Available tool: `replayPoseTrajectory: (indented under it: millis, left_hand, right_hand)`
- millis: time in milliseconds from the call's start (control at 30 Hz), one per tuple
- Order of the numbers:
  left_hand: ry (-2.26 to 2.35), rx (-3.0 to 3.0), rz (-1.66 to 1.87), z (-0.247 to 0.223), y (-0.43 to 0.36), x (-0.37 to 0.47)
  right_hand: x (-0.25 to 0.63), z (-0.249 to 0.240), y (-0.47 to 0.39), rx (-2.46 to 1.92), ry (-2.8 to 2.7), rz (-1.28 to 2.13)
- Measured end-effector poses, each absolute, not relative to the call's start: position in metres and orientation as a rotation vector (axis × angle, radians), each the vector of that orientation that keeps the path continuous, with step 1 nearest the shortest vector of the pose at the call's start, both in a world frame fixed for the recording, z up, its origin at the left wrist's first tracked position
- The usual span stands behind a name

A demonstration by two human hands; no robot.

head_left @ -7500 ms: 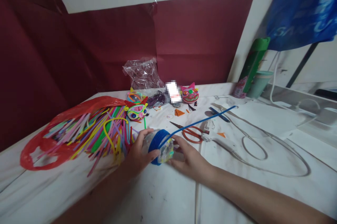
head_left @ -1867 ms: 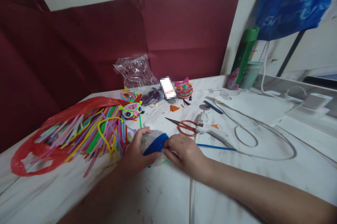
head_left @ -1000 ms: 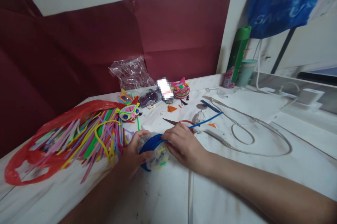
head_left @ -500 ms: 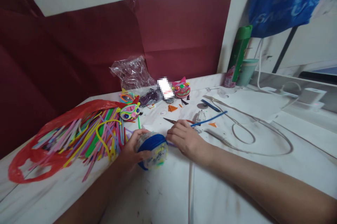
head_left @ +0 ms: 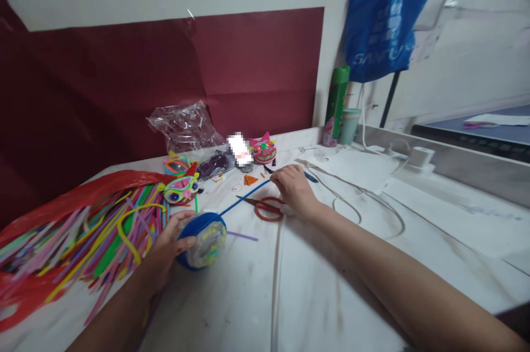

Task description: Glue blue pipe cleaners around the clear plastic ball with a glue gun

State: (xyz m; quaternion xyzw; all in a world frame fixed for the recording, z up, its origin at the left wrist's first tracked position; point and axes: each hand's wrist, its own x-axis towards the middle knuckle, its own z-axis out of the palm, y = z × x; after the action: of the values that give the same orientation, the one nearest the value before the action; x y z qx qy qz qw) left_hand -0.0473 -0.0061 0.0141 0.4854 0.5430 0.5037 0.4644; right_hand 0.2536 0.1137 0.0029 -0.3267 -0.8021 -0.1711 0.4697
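Note:
A round, clear ball (head_left: 212, 243) with dark blue strips wound around part of it is gripped by my left hand (head_left: 176, 239), thumb across its front. From its top a thin blue strip (head_left: 248, 195) runs up and to the right. My right hand (head_left: 292, 184) pinches the far end of this strip between thumb and fingers. Red-handled scissors (head_left: 268, 209) lie on the table below and left of my right hand. A purple strip (head_left: 243, 236) sticks out at the right side of the ball.
Colourful strips (head_left: 111, 230) lie on a red plastic bag (head_left: 103, 181) at left. Behind are decorated animal faces (head_left: 180, 189), a phone (head_left: 240, 149) and clear plastic (head_left: 182, 123). A looped cable (head_left: 372, 192), green bottle (head_left: 336, 104) and cup (head_left: 349, 127) are at right.
My right hand has moved up and away from the ball, and the blue strip now stretches between them. The scissors are more exposed. The whole view has shifted to the right.

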Motion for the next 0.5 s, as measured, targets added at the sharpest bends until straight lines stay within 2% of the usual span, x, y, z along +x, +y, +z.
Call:
replayPoseTrajectory:
  millis: [233, 500]
  left_hand:
    - [1.245, 1.17, 1.322, 0.009, -0.001, -0.056]
    - [1.126, 1.039, 1.453, 0.012, 0.001, -0.062]
  right_hand:
    - [0.282, 0.007, 0.13, -0.866, -1.887, -0.453]
    - [0.285, 0.001, 0.133, -0.919, -1.89, -0.337]
